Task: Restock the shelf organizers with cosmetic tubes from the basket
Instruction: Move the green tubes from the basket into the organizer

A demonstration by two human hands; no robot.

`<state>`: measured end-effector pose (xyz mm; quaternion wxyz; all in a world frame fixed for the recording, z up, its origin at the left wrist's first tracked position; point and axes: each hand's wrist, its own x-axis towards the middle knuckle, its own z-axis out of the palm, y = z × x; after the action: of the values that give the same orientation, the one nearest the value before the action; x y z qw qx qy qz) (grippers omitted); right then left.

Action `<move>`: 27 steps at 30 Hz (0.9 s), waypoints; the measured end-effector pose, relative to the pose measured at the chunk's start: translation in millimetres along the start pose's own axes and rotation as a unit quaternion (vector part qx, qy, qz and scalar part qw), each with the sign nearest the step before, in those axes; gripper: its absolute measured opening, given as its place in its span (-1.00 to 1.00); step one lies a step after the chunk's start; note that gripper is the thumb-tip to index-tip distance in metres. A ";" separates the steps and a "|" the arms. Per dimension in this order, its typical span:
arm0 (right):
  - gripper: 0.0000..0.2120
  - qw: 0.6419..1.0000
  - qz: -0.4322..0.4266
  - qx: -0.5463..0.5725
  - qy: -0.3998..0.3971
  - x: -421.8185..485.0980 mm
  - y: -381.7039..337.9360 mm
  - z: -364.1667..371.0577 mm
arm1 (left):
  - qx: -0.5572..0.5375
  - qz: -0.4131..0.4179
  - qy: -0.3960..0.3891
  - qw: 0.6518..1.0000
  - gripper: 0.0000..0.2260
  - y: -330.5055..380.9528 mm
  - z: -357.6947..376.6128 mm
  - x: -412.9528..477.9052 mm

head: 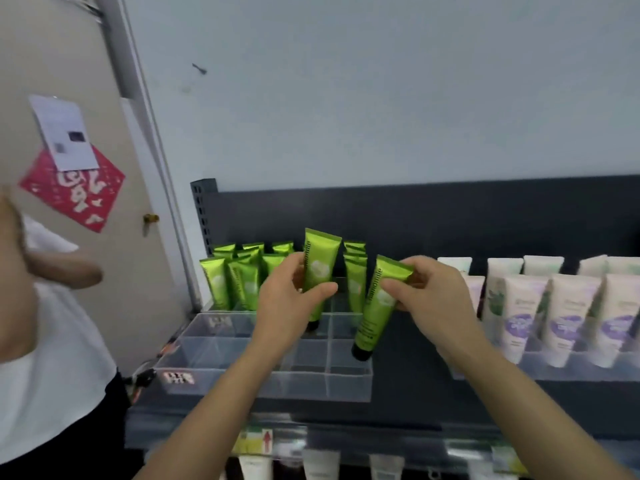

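Though only at its back, green tubes (221, 285) upright in clear organizer (263, 388).

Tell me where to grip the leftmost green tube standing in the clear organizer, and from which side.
Pinch the leftmost green tube at its flat sealed top, coming from above. That end points up and is free, while other tubes crowd its right side and its lower end sits inside the organizer.

A worker's bare left hand (291, 301) and bare right hand (431, 294); both forearms (221, 393) uncovered, sleeveless to the frame's edge.
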<state>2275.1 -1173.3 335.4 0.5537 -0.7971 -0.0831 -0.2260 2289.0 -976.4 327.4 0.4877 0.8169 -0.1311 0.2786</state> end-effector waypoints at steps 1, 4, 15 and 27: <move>-0.91 1.000 -0.010 0.002 0.000 4.0 -4.5 12.1 | 0.019 0.001 0.016 1.000 -0.77 -7.8 -11.1 3.3; -0.87 0.998 -0.055 -0.024 0.011 15.6 -15.7 48.4 | 0.045 -0.019 0.062 0.997 -0.76 -32.2 -41.7 14.8; -0.90 0.971 -0.151 -0.179 -0.047 52.3 -42.6 158.1 | 0.066 -0.071 0.141 0.985 -0.72 -109.5 -119.4 51.9; -0.84 0.932 -0.146 -0.307 -0.124 64.3 -31.0 205.5 | 0.115 -0.096 0.100 0.984 -0.74 -159.1 -112.0 66.2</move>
<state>2375.2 -980.1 332.1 0.2281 -0.9290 -0.1928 -0.2186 2383.4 -797.3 292.2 0.4253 0.8446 0.0306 0.3239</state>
